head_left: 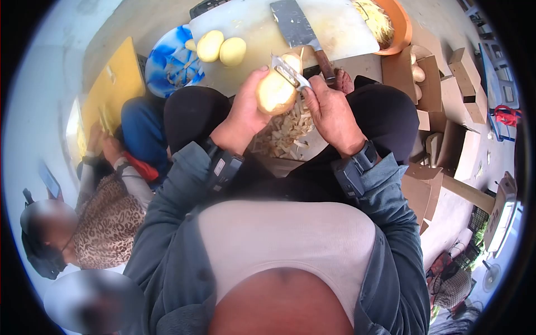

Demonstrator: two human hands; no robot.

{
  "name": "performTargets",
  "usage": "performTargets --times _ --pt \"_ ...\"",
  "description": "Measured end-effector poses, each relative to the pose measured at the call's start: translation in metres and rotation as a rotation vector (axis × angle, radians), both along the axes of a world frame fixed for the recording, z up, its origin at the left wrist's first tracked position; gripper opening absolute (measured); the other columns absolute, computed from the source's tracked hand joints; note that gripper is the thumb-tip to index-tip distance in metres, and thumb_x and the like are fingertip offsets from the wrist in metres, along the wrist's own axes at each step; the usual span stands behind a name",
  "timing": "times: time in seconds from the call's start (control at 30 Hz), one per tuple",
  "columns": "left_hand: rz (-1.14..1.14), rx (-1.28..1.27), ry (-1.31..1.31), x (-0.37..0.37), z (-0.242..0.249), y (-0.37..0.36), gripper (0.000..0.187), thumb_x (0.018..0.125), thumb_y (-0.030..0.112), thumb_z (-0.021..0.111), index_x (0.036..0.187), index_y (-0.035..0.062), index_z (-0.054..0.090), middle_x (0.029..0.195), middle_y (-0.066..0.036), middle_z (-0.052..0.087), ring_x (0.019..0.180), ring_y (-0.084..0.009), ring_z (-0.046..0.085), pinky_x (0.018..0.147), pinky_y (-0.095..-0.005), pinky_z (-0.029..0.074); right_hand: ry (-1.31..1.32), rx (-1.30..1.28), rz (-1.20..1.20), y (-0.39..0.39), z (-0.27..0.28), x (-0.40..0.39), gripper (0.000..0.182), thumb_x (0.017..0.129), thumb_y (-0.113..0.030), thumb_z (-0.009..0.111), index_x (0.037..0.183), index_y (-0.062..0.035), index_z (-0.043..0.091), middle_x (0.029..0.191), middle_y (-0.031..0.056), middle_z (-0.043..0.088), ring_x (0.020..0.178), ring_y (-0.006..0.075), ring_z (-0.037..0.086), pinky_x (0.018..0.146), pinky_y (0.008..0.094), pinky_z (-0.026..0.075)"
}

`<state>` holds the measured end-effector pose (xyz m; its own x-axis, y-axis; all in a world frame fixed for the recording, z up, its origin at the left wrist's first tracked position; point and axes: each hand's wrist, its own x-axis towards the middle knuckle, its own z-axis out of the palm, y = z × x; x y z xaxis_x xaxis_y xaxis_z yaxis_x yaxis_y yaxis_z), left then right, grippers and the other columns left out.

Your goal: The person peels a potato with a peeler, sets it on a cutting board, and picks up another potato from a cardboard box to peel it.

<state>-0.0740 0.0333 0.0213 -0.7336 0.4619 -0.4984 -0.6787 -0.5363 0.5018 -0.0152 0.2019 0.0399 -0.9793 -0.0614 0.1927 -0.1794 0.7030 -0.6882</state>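
My left hand is wrapped round a partly peeled potato, holding it above my lap. My right hand grips a peeler, whose blade lies against the upper side of that potato. Brown skin still shows along the potato's edges. Below both hands lies a heap of peelings between my knees. Just ahead, peeled potatoes rest at the near left corner of a white cutting board. A cleaver lies on the board, its wooden handle pointing toward me.
A blue and white basin stands left of the board. An orange bowl of pale shreds sits at the far right. Cardboard boxes, one with potatoes, crowd the right side. A person in a leopard-print top works at a yellow board.
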Motion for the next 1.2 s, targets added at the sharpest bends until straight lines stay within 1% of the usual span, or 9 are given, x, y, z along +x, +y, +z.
performTargets --times 0.27,0.43,0.53,0.67,0.77,0.87,0.97,1.1,1.2 --pt "0.092 0.000 -0.074 -0.007 -0.009 -0.005 0.045 0.093 0.039 0.047 0.122 0.0049 0.053 0.116 -0.012 0.062 0.103 -0.0274 0.062 0.086 -0.0488 0.052 -0.203 -0.083 0.161 -0.010 -0.001 0.007 0.014 0.095 -0.014 0.050 0.093 -0.0005 0.047 0.072 0.0268 0.053 0.073 0.0463 0.055 0.059 0.0469 0.043" --pt "0.125 0.026 -0.104 -0.010 0.009 -0.004 0.046 0.094 0.038 0.042 0.120 0.0017 0.051 0.110 -0.012 0.062 0.101 -0.0278 0.061 0.088 -0.0453 0.049 -0.155 -0.233 0.234 -0.012 -0.004 0.008 0.016 0.095 -0.015 0.051 0.092 0.0008 0.049 0.070 0.0226 0.053 0.064 0.0420 0.051 0.059 0.0414 0.044" --pt "0.084 0.145 -0.042 -0.011 0.005 -0.008 0.048 0.094 0.038 0.043 0.124 0.0018 0.049 0.115 -0.014 0.060 0.104 -0.0300 0.058 0.090 -0.0488 0.047 -0.232 -0.290 0.178 -0.007 0.004 0.007 0.016 0.091 -0.017 0.053 0.092 -0.0018 0.052 0.073 0.0223 0.059 0.069 0.0418 0.059 0.060 0.0469 0.045" --pt "0.099 0.287 -0.066 -0.012 -0.002 -0.011 0.049 0.093 0.038 0.047 0.129 0.0038 0.047 0.122 -0.015 0.056 0.113 -0.0321 0.054 0.095 -0.0556 0.042 -0.138 -0.206 0.232 -0.008 -0.003 0.008 0.015 0.092 -0.016 0.053 0.091 -0.0015 0.052 0.070 0.0210 0.058 0.067 0.0408 0.058 0.059 0.0442 0.045" --pt "0.088 0.217 -0.025 -0.011 0.005 -0.011 0.050 0.093 0.039 0.050 0.129 0.0048 0.047 0.124 -0.014 0.056 0.116 -0.0328 0.053 0.098 -0.0587 0.040 -0.149 -0.341 0.189 -0.004 0.006 0.006 0.015 0.094 -0.017 0.051 0.092 -0.0019 0.053 0.066 0.0179 0.057 0.059 0.0339 0.057 0.056 0.0391 0.045" --pt "0.071 0.126 0.030 -0.009 0.007 -0.007 0.051 0.092 0.042 0.052 0.128 0.0062 0.048 0.124 -0.013 0.056 0.115 -0.0313 0.054 0.098 -0.0581 0.040 -0.153 -0.523 0.068 0.002 0.002 0.005 0.019 0.097 -0.020 0.049 0.094 -0.0020 0.054 0.062 0.0079 0.049 0.057 0.0117 0.048 0.054 0.0288 0.041" --pt "0.069 0.131 0.044 -0.009 0.006 -0.006 0.052 0.091 0.045 0.054 0.127 0.0081 0.049 0.123 -0.011 0.057 0.113 -0.0290 0.055 0.096 -0.0564 0.041 -0.298 -0.751 -0.069 0.007 0.006 0.004 0.018 0.097 -0.019 0.049 0.094 -0.0018 0.054 0.063 0.0063 0.048 0.057 0.0104 0.046 0.055 0.0275 0.041" --pt "0.078 0.111 0.023 -0.007 0.008 -0.007 0.052 0.090 0.049 0.054 0.126 0.0108 0.051 0.121 -0.008 0.058 0.110 -0.0270 0.057 0.093 -0.0534 0.043 0.002 -0.326 0.009 0.001 0.006 0.002 0.015 0.096 -0.017 0.052 0.096 -0.0020 0.055 0.063 0.0091 0.049 0.056 0.0134 0.046 0.056 0.0291 0.042" --pt "0.090 0.127 0.009 -0.010 0.002 -0.008 0.052 0.090 0.051 0.051 0.125 0.0111 0.051 0.120 -0.008 0.059 0.109 -0.0262 0.057 0.093 -0.0526 0.043 0.041 -0.264 0.024 -0.001 0.011 0.001 0.012 0.094 -0.014 0.053 0.097 -0.0027 0.055 0.066 0.0137 0.053 0.057 0.0236 0.053 0.057 0.0330 0.044"
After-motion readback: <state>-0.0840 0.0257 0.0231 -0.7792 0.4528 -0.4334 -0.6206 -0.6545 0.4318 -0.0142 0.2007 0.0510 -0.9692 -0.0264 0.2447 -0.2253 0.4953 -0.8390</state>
